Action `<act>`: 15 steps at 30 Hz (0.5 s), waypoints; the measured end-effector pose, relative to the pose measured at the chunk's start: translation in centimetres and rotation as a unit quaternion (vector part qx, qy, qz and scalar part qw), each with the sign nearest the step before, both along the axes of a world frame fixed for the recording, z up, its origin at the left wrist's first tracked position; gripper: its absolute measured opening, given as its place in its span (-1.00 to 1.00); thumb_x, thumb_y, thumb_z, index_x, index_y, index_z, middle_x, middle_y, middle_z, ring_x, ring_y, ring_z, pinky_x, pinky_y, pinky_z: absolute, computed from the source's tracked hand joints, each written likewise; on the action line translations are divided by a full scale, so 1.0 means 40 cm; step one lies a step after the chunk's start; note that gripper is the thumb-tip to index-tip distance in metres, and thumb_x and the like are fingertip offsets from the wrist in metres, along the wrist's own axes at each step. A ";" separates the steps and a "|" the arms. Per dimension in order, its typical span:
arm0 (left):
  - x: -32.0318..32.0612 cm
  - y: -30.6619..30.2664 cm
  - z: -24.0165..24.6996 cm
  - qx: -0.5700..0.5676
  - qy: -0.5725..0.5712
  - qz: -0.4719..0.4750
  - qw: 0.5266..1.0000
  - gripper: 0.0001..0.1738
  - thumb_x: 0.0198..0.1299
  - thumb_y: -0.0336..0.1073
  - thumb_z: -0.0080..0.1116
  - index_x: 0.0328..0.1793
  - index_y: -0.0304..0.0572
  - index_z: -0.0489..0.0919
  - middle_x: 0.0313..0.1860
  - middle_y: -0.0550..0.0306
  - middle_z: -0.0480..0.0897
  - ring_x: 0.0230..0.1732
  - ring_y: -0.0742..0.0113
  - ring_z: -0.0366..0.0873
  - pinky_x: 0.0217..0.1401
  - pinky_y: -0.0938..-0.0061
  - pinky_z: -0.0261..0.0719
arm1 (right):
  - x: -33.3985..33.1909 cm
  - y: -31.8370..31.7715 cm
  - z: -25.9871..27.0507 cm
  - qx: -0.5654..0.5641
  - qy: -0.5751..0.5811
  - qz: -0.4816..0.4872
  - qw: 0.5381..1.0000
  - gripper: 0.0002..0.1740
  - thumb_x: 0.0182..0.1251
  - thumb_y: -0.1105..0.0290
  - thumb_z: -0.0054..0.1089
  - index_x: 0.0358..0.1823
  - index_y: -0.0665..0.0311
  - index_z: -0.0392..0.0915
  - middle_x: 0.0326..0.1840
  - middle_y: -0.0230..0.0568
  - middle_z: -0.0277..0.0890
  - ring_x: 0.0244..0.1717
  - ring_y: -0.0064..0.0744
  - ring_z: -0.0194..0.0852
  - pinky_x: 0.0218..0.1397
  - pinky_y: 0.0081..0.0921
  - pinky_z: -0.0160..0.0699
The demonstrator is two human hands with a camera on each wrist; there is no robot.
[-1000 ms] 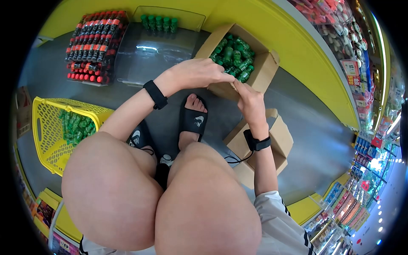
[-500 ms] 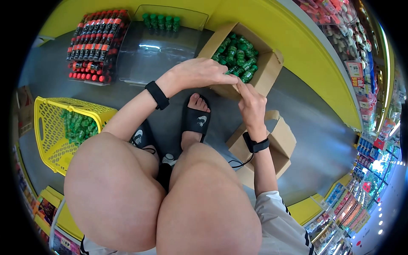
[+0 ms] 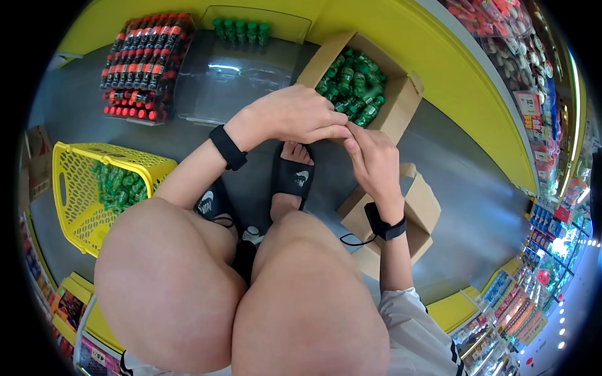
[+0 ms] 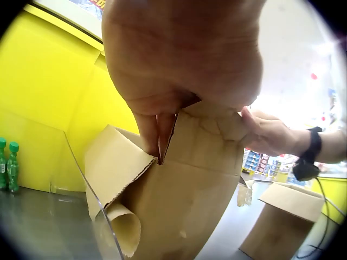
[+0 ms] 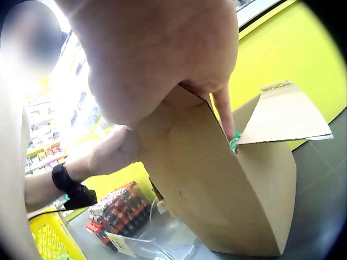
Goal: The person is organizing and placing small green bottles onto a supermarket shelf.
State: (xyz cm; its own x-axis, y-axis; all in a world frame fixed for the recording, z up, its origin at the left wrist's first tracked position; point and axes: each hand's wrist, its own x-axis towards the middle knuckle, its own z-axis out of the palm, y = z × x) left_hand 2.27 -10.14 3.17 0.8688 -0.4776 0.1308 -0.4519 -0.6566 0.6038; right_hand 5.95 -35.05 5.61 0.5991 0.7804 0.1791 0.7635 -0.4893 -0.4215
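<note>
Cardboard box of green bottles, left hand and right hand gripping its near side, fingertips partly hidden

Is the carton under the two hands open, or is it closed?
Open. Green bottles show inside the carton in the head view, and the right wrist view shows one flap spread outward.

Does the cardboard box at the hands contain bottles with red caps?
No, the cardboard box holds green bottles, and the red-capped bottles are stacked apart.
</note>
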 end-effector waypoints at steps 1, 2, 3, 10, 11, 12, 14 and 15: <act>-0.001 0.001 0.005 0.010 0.015 -0.011 1.000 -0.44 0.68 0.21 0.00 0.03 -0.11 0.75 -0.36 -0.08 0.73 -0.24 -0.20 0.75 -0.22 0.00 0.67 | -0.004 -0.001 0.013 -0.004 0.083 -0.022 0.996 -0.61 0.65 0.20 0.26 0.26 0.33 0.72 -0.13 0.04 0.79 -0.15 0.18 0.75 -0.03 -0.02 0.70; -0.003 0.003 0.007 0.019 0.029 -0.021 0.999 -0.46 0.65 0.21 0.05 0.11 -0.11 0.74 -0.34 -0.08 0.72 -0.21 -0.21 0.75 -0.21 -0.02 0.67 | -0.006 -0.002 0.023 -0.008 0.164 -0.043 0.986 -0.56 0.66 0.17 0.25 0.30 0.36 0.70 -0.06 0.13 0.80 -0.09 0.26 0.77 0.03 -0.01 0.72; -0.005 0.004 0.008 0.020 0.030 -0.020 0.999 -0.46 0.65 0.21 0.05 0.11 -0.11 0.74 -0.34 -0.08 0.72 -0.21 -0.21 0.75 -0.21 -0.02 0.67 | -0.004 -0.006 0.031 -0.007 0.165 -0.042 0.985 -0.56 0.66 0.17 0.25 0.30 0.36 0.70 -0.06 0.13 0.80 -0.09 0.26 0.77 0.03 -0.01 0.72; -0.027 0.015 -0.021 0.026 -0.018 -0.042 0.999 -0.29 0.34 0.31 0.39 0.13 -0.29 0.73 -0.19 -0.06 0.76 -0.08 -0.11 0.77 -0.10 0.07 0.74 | -0.006 0.006 0.029 -0.057 0.243 -0.019 0.968 -0.29 0.35 0.12 0.57 0.43 0.36 0.65 0.04 0.31 0.78 0.09 0.33 0.77 0.18 -0.01 0.74; -0.028 0.016 -0.027 0.033 -0.026 -0.052 0.998 -0.27 0.29 0.29 0.42 0.12 -0.34 0.72 -0.13 -0.07 0.76 -0.03 -0.08 0.77 -0.06 0.08 0.76 | -0.008 0.005 0.018 -0.059 0.208 -0.008 0.976 -0.24 0.27 0.12 0.63 0.44 0.36 0.66 0.03 0.30 0.78 0.08 0.31 0.78 0.17 -0.02 0.75; -0.030 0.014 -0.027 0.033 -0.026 -0.052 0.998 -0.27 0.29 0.29 0.42 0.12 -0.34 0.72 -0.13 -0.07 0.76 -0.03 -0.08 0.77 -0.06 0.08 0.76 | -0.008 0.005 0.014 -0.059 0.208 -0.008 0.976 -0.24 0.27 0.12 0.63 0.44 0.36 0.66 0.03 0.30 0.78 0.08 0.31 0.78 0.17 -0.02 0.75; -0.035 0.011 -0.025 0.046 -0.025 -0.058 0.997 -0.28 0.22 0.21 0.48 0.10 -0.40 0.71 -0.06 -0.07 0.75 0.06 -0.06 0.74 0.03 0.10 0.77 | -0.006 0.008 0.006 -0.075 0.182 -0.006 0.980 -0.19 0.16 0.15 0.69 0.44 0.34 0.67 0.02 0.27 0.80 0.03 0.27 0.81 0.14 -0.04 0.78; -0.035 0.011 -0.026 0.047 -0.025 -0.057 0.997 -0.28 0.22 0.21 0.48 0.10 -0.40 0.71 -0.06 -0.07 0.75 0.06 -0.06 0.74 0.03 0.10 0.77 | -0.006 0.008 -0.005 -0.074 0.182 -0.005 0.981 -0.19 0.16 0.15 0.69 0.44 0.34 0.67 0.02 0.27 0.80 0.03 0.27 0.81 0.14 -0.04 0.78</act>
